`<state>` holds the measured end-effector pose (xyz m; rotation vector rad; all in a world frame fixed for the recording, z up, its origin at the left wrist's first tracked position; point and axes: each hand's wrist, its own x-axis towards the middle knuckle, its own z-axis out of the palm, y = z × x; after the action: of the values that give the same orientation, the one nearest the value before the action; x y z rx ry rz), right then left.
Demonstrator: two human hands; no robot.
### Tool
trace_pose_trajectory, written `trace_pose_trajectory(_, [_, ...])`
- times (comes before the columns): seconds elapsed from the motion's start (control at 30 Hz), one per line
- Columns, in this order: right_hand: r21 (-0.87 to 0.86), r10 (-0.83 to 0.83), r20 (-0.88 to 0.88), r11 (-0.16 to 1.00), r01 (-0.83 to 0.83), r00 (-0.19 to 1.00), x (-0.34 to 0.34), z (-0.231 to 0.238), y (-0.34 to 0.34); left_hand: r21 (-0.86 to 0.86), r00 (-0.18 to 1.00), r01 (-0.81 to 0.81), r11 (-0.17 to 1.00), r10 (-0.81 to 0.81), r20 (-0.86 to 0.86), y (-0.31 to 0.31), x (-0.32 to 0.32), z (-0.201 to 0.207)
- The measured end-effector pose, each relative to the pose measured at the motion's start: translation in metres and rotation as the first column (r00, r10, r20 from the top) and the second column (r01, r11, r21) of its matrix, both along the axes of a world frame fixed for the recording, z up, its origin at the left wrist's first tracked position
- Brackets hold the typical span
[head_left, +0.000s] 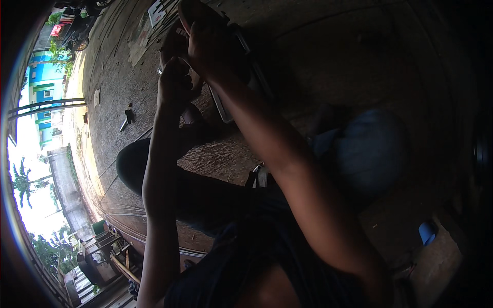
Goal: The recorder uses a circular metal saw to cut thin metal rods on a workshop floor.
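Bare arms (275,146); left hand (173,86) curled; right hand (203,54), grip unclear, beside brown curved piece (193,11).

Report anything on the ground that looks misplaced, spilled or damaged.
A small dark object with a pale shaft lies alone on the ground, left of the left hand, as if dropped. No spill or damage is evident, but the right side is very dark.

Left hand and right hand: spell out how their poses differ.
The left hand sits lower in the picture than the right hand. The left forearm runs nearly straight up; the right forearm slants up leftward. Both forearms are bare.
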<state>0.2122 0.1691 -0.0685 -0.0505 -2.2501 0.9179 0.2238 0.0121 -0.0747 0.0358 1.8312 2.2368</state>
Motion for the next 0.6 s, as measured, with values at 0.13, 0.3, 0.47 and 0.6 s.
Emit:
trace_pose_trajectory(0.13, [-0.019,0.011,-0.021,1.000,-0.011,1.000,0.004,-0.007,0.003,-0.126,0.996,0.003,0.992,0.008,0.086,0.018,0.016,0.011])
trace_pose_trajectory(0.3, [-0.012,-0.020,0.000,1.000,0.020,1.000,-0.002,-0.014,-0.003,-0.013,0.978,-0.135,0.991,0.135,0.159,0.033,0.027,0.022])
trace_pose_trajectory(0.47, [0.007,0.000,-0.034,1.000,0.001,0.999,0.006,-0.008,-0.007,-0.052,0.971,-0.196,0.979,0.201,0.131,0.029,0.033,0.020])
trace_pose_trajectory(0.6, [0.013,0.043,0.023,0.999,-0.044,0.999,0.019,-0.010,0.008,-0.020,0.972,-0.171,0.985,0.172,0.162,0.039,0.036,0.012])
